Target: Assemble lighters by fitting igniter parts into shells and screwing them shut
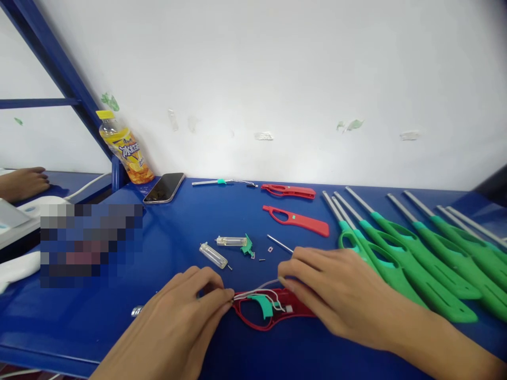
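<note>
A red lighter half-shell [264, 315] lies on the blue table [190, 227] at the near edge, with a green trigger and thin white wires inside it. My left hand [186, 311] pinches the wire at the shell's left end, fingers closed. My right hand [336, 295] rests over the shell's right end, its fingertips pressed on the wire. Just beyond lie two clear gas tubes [222, 248], one with a green part, plus a thin metal rod [279, 243] and tiny loose bits.
Two more red shells [295, 219] lie farther back. Several green long-nosed lighters [415, 248] fill the right side. A phone [164, 187], a yellow drink bottle [124, 148] and a blue frame stand at the back left. Another person's hand [24, 182] shows at far left.
</note>
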### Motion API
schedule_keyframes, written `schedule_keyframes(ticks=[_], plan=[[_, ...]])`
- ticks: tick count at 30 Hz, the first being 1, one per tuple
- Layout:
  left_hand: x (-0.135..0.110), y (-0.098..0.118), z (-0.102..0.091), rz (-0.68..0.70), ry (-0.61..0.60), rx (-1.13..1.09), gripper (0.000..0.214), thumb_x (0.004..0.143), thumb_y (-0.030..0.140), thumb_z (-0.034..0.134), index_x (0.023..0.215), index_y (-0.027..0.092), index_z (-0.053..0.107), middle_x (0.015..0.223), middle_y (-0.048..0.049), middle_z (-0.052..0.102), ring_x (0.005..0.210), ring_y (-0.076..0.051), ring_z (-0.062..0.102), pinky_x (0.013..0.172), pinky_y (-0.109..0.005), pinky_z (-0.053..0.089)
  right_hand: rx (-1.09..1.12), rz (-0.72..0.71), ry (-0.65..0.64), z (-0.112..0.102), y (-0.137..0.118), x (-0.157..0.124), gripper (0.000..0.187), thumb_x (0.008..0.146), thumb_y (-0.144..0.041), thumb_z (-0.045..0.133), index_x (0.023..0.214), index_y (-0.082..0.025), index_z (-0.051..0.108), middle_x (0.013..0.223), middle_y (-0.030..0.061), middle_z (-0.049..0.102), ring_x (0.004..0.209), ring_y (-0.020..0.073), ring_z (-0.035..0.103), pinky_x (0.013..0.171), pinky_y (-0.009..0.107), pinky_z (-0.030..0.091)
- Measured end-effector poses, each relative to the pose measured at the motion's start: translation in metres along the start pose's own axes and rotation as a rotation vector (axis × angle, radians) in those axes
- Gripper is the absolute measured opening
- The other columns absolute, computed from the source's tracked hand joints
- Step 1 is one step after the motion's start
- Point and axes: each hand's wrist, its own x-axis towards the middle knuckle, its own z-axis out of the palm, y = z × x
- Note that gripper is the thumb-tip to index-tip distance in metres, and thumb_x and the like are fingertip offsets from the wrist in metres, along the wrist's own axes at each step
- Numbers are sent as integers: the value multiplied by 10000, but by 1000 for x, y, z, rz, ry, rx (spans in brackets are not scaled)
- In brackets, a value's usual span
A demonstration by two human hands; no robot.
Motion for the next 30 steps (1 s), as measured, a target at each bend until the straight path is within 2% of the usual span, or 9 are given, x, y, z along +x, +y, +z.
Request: schedule_keyframes(ticks=[3,6,8,11,15,18,21,26,30], plan=[[1,0,-1,14,109,46,326,1085,219,447,1201,309,738,1115,-29,747,929,-241,751,854,-413,641,4,41,53,0,3,2,226,1142,-253,417,1058,-229,626,926,9,695,813,210,659,618,359,433],[4,-4,-3,2,182,64,327,1092,227,449,1249,303,726,1144,-35,749,989,-248,744,854,-398,641,62,44,12,1,4,4,227,1137,-233,430,1195,-208,647,1128,58,721,1056,251,670,881,430,548],[8,-7,-4,-17,216,70,337,1097,233,434,1223,288,741,1168,-48,747,1039,-257,735,848,-393,650,84,38,-39,1,4,4,276,1142,-258,432,1317,-215,640,1286,86,698,1243,280,625,1047,517,535],[13,-13,-5,-64,263,104,369,1101,263,410,1222,267,758,1252,-82,735,1127,-294,723,916,-468,658,64,62,-96,1,3,2,374,1151,-355,425,1461,-241,600,1519,116,600,1477,306,484,1177,606,478],[14,-22,-2,-94,247,124,421,1082,243,386,1276,256,760,1356,-115,715,1230,-341,705,995,-587,636,28,99,-138,-1,4,1,490,1151,-448,393,1598,-277,496,1746,96,363,1618,335,294,1208,677,441],[13,-28,0,-75,208,139,499,1009,128,362,1269,242,772,1339,-125,735,1191,-343,733,956,-593,655,12,118,-124,-2,4,0,499,1150,-464,376,1601,-292,502,1800,34,233,1649,340,214,1225,678,419],[12,-31,2,-80,195,131,521,984,104,359,1274,247,767,1340,-123,733,1178,-345,736,958,-611,650,-4,119,-101,-4,3,-1,518,1150,-462,360,1617,-275,485,1821,-14,121,1663,355,148,1228,678,407],[12,-25,4,-110,191,57,435,1051,174,400,1305,295,732,1402,-100,678,1288,-337,665,1043,-625,600,7,136,-151,-4,2,-1,574,1138,-504,372,1653,-258,433,1817,-46,56,1662,394,101,1218,686,394],[13,-21,6,-93,161,25,429,1059,183,402,1308,315,725,1402,-90,672,1308,-344,644,1018,-630,607,62,161,-201,-5,2,0,606,1122,-546,407,1673,-294,390,1813,-56,29,1661,411,41,1206,711,378]])
